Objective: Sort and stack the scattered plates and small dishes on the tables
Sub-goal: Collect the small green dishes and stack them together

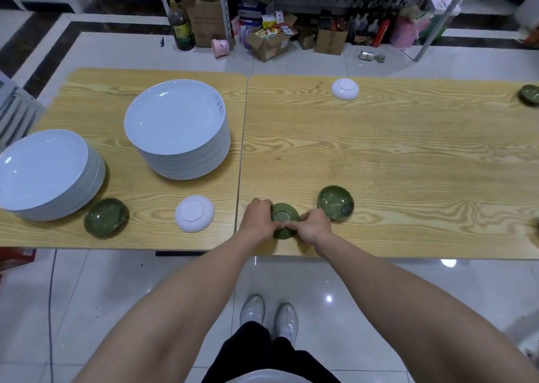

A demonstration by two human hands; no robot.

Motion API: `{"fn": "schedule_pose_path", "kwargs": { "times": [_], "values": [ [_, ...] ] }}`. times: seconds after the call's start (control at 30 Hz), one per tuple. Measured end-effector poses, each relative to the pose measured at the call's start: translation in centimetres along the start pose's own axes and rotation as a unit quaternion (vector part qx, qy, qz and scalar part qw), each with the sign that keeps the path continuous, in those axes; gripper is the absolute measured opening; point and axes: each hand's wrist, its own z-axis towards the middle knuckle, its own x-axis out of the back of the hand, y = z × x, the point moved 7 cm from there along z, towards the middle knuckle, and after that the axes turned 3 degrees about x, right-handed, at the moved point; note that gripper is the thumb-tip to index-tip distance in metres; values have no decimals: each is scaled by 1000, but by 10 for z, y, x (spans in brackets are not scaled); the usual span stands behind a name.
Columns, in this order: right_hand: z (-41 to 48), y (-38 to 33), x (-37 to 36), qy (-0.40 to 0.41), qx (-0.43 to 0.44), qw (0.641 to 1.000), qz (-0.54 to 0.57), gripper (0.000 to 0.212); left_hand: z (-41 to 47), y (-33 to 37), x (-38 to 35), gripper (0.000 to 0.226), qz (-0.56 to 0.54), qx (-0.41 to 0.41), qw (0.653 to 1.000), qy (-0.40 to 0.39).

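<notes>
Grips, both engaged: left grip (258, 218) and right grip (313, 225) clasp one inverted green dish (284, 216) from opposite sides, fingers curled over its rim and fingertips almost meeting on the near side.

Location: near edge of the right bench (379, 149), just right of the seam with the left bench (87, 97). Whether the dish is resting on the wood or raised off it cannot be told.

Appearance: small, round, dark glossy green, foot ring uppermost; no long axis.

Key relation: upright green dish (335, 202), same kind, stands just right of and slightly farther than the held one, close but apart. Right grip is nearer to it. Judgement: the held dish probably needs turning over before it can nest there.

Other small dishes:
- green dish on the left bench (106, 218), upright, near edge.
- near white dish (194, 213), inverted, left bench.
- far white dish (345, 88), inverted, right bench.
- far green dish (529, 94), right edge, partly cut off.

Plates: tall plate stack (178, 117) and left plate stack (40, 167), white, already piled on the left bench.
</notes>
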Motion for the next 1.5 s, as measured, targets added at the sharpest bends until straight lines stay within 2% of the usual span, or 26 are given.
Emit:
{"fn": "schedule_pose_path", "kwargs": {
  "times": [0.1,0.23,0.33,0.43,0.5,0.67,0.73,0.83,1.0,1.13,1.23,1.33,1.5],
  "values": [
    [5,6,-6,3,-34,998,50,27,5,-8,2,45,-30,34,999,-8],
    [8,7,-9,1,-66,992,107,35,10,-15,0,55,-41,71,996,-45],
    [7,0,-9,-11,-64,987,144,34,13,-17,2,55,-90,78,991,-66],
    [4,-11,-2,-28,-38,979,196,44,14,-15,15,58,-141,60,987,-44],
    [5,-21,9,-4,19,988,152,46,16,-11,23,53,-164,33,986,-18],
    [0,-33,13,36,142,989,6,39,14,-7,27,28,-93,-51,993,48],
    [-3,-29,10,52,167,983,-55,31,11,-13,19,34,-89,-55,993,47],
    [-6,-17,4,64,147,984,-73,24,7,-20,14,43,-115,-53,991,52],
    [-2,-4,0,96,57,991,70,20,2,-18,15,40,-133,-61,988,57],
    [2,9,0,121,-6,984,131,24,-2,-14,12,26,-95,-93,990,48],
    [3,12,5,142,-31,975,167,26,-3,-12,14,24,-56,-111,992,34],
    [1,9,27,185,-35,961,201,30,-4,4,21,17,42,-149,987,34],
    [-14,7,80,250,-60,929,267,28,-8,45,23,48,211,-233,949,31]
  ]
}}
